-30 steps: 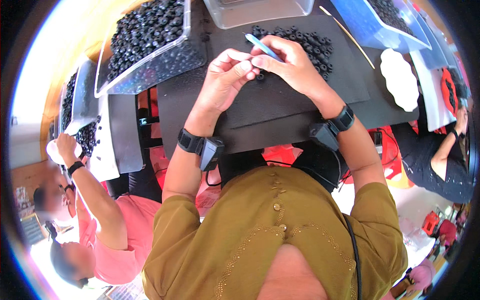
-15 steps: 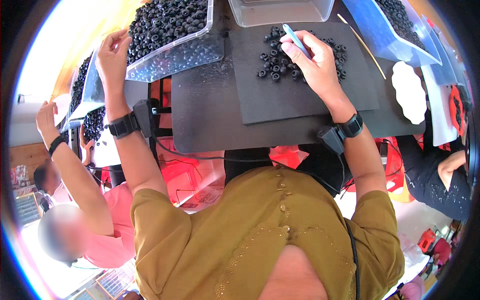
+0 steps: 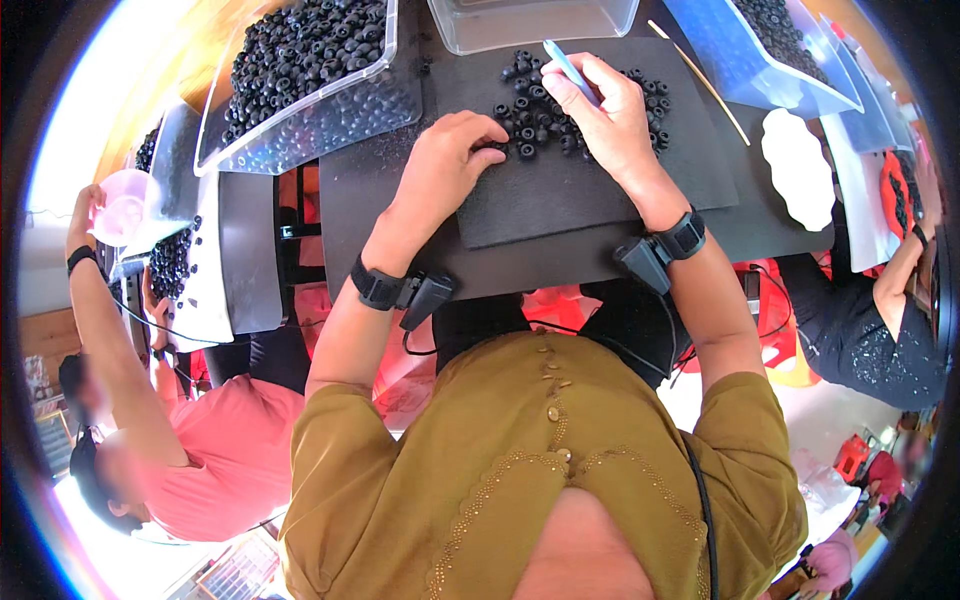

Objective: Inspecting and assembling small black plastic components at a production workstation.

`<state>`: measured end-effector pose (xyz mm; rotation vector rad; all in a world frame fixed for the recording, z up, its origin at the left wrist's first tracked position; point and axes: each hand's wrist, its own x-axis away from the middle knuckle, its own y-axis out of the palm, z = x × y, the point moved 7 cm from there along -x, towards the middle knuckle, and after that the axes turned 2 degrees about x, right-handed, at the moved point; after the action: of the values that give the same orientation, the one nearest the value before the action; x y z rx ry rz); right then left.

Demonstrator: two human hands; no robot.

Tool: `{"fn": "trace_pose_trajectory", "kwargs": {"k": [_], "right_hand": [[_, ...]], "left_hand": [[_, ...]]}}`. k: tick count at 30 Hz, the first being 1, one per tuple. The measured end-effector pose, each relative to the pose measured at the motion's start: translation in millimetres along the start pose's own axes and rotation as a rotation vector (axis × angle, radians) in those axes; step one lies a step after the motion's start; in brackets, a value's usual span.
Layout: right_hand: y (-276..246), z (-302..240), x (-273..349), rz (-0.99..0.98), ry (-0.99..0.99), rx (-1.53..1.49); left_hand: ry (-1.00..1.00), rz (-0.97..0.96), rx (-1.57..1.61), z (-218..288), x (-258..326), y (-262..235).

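Observation:
My right hand [image 3: 615,115] is closed round a slim light-blue pen-like tool [image 3: 568,68], held above a loose cluster of small round black beads [image 3: 528,130] with holes. These lie on a dark square mat [image 3: 600,210] on the table. At the cluster's left edge, my left hand [image 3: 450,165] pinches a black bead between thumb and forefinger, mostly hidden by the fingers.
A clear tub [image 3: 310,130] heaped with black beads stands at the far left, an empty-looking clear tub [image 3: 535,25] at the back. A thin stick [image 3: 700,80], a white scalloped piece [image 3: 797,170] and a blue-tinted tub [image 3: 765,70] are at right. A person [image 3: 215,450] works on the left.
My left hand has come from over the bead tub, rightward and nearer, to the cluster on the mat. My right hand keeps the tool over the beads. The person at left now holds a pink bowl.

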<state>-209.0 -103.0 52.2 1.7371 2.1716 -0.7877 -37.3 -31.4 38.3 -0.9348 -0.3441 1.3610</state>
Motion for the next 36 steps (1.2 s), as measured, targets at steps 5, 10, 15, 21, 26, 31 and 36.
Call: {"fn": "trace_pose_trajectory", "kwargs": {"k": [5,10,15,21,26,31,36], "right_hand": [[-1,-6,1,-0.039,-0.001,0.037],[8,-14,3,-0.133,-0.083,0.085],[12,-15,3,-0.151,-0.111,0.067],[16,-18,4,-0.234,-0.092,0.103],[18,-17,5,-0.24,-0.14,0.115],[15,-17,3,-0.203,-0.133,0.119],[18,-20,5,-0.237,-0.164,0.135]], "left_hand": [[-0.257,-0.039,1.153,-21,1,2],[-0.24,-0.02,1.612,-26,-11,2],[-0.237,-0.016,1.708,-30,-14,12],[-0.259,0.045,1.726,-36,-11,14],[-0.218,0.012,1.803,-36,-11,14],[-0.211,0.003,1.875,-35,-9,10],[-0.193,0.032,1.816,-40,-7,11]]}}
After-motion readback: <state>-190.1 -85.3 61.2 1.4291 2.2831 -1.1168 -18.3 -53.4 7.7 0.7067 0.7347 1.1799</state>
